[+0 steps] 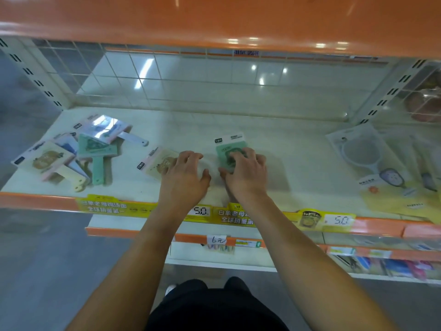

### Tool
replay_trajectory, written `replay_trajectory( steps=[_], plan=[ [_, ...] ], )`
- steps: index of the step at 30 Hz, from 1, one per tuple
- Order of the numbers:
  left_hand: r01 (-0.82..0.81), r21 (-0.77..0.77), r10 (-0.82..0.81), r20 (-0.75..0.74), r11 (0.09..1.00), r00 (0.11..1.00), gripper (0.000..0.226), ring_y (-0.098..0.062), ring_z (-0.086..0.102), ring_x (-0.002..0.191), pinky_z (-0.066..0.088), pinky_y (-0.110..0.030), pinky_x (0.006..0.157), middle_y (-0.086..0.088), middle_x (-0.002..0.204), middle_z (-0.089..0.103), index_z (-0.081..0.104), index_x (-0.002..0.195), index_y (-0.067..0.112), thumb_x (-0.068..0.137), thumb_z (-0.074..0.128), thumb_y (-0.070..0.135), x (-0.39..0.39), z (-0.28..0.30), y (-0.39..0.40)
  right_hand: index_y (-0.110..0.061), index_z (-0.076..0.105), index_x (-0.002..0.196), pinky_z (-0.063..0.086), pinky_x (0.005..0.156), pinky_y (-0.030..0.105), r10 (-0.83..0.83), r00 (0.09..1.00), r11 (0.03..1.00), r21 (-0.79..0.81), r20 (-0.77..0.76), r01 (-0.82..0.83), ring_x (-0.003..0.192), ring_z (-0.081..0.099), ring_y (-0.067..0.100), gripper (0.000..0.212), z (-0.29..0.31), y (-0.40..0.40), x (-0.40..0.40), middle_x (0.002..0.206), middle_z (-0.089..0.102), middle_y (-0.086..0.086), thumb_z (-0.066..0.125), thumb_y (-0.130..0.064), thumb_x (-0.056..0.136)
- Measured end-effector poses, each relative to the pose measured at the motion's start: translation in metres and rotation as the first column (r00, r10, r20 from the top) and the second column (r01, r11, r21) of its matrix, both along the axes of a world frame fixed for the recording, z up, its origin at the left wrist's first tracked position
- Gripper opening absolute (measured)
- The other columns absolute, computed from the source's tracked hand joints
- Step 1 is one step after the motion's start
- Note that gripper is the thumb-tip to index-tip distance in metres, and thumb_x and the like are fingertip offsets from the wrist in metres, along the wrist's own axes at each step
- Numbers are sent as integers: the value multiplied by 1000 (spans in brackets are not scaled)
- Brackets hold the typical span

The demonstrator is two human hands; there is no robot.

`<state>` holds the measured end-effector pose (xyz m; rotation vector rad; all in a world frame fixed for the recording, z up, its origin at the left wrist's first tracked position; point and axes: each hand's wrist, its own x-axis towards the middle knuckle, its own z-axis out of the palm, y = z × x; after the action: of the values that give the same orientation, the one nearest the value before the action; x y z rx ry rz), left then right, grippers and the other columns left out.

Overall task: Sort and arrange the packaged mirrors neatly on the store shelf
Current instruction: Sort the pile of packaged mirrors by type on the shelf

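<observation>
On the white shelf (pixel 238 125), my left hand (pixel 185 174) lies flat on a cream packaged mirror (pixel 156 162), fingers spread over its right part. My right hand (pixel 245 174) covers the lower part of a green packaged mirror (pixel 229 145), whose white header card sticks out beyond my fingers. Whether either hand grips its mirror or only presses on it is unclear. A loose heap of several packaged hand mirrors (pixel 78 154), cream, green, pink and blue, lies at the shelf's left end, handles pointing various ways.
Round mirrors in clear bags (pixel 372 154) lie at the shelf's right end. An orange shelf (pixel 214 17) hangs close overhead. A wire grid back (pixel 167 75) closes the rear. Yellow price strips (pixel 238 215) line the front edge, with lower shelves (pixel 358 256) beneath.
</observation>
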<state>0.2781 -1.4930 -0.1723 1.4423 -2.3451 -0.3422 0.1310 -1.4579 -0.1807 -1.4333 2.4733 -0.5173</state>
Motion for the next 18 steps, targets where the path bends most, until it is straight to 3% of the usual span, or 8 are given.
replay_trajectory(
  steps=[5, 11, 18],
  plan=[
    [-1, -1, 1, -6, 1000, 1000, 41, -35, 61, 100, 48, -51, 86, -6, 119, 59, 59, 115, 13, 83, 48, 36, 8, 0, -5, -23, 57, 128, 39, 97, 39, -22, 999, 999, 32, -29, 23, 116, 39, 32, 54, 3, -6, 2, 134, 46, 0, 68, -51, 82],
    [-23, 21, 23, -18, 1000, 1000, 36, -33, 57, 107, 43, -45, 87, -5, 124, 56, 57, 120, 14, 88, 55, 30, 15, -1, -9, -20, 58, 125, 38, 97, 38, -37, 999, 999, 17, -2, 37, 113, 39, 32, 54, 4, -9, 8, 131, 48, 0, 69, -46, 79],
    [-118, 8, 118, -37, 993, 992, 40, -34, 55, 111, 41, -45, 90, -7, 127, 55, 57, 121, 14, 85, 61, 28, 47, 10, -13, -22, 60, 123, 37, 98, 33, 88, 994, 989, -123, 56, -81, 114, 35, 29, 52, 22, -29, 38, 132, 48, -8, 66, -42, 76]
  ],
)
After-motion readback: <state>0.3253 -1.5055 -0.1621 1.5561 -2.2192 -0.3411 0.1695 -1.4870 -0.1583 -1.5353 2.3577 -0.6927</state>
